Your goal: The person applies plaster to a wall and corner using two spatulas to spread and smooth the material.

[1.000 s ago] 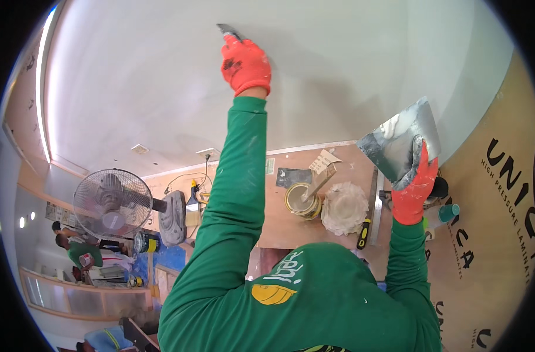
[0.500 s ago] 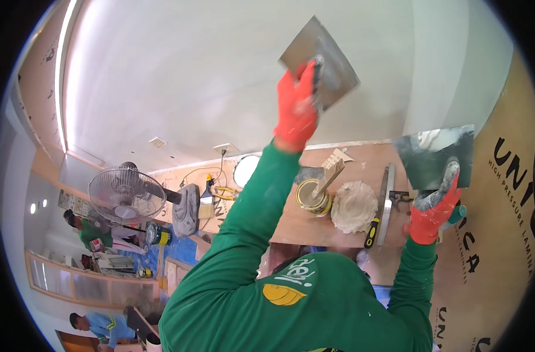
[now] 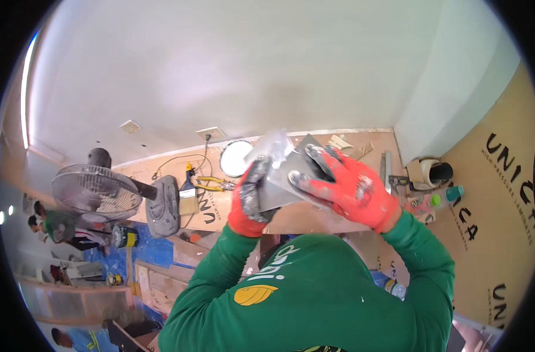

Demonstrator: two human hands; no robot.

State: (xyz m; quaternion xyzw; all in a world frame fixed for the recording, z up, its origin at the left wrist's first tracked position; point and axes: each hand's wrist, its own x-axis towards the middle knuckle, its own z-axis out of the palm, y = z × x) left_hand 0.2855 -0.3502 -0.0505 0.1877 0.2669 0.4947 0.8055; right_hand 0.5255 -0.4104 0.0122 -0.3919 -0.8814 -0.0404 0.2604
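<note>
My gloved left hand [image 3: 252, 193], its fingertips dark with smears, grips a putty blade [image 3: 272, 146] whose upper part is blurred and streaked pale. Close against it, my gloved right hand [image 3: 349, 190] is closed on a second grey metal blade [image 3: 288, 179]; the two blades overlap in front of my chest, above the wooden worktop [image 3: 302, 222]. To the left of my hands lie a white round lid [image 3: 235, 158], yellow-handled pliers [image 3: 211, 183] and a wide paintbrush [image 3: 188, 202]. The putty can seen earlier is hidden behind my hands and the blades.
A fan [image 3: 97, 193] stands left. Metal bars [image 3: 385, 171], a roll [image 3: 439, 174] and cups [image 3: 452, 193] are right, beside a printed board panel [image 3: 496, 229]. A pale wall [image 3: 338, 70] rises beyond. People work at lower left [image 3: 62, 229], near a bucket [image 3: 125, 237].
Both hands came down from the wall area and drew together, the left downward and the right leftward, so the blades held apart earlier now overlap. The view has shifted slightly.
</note>
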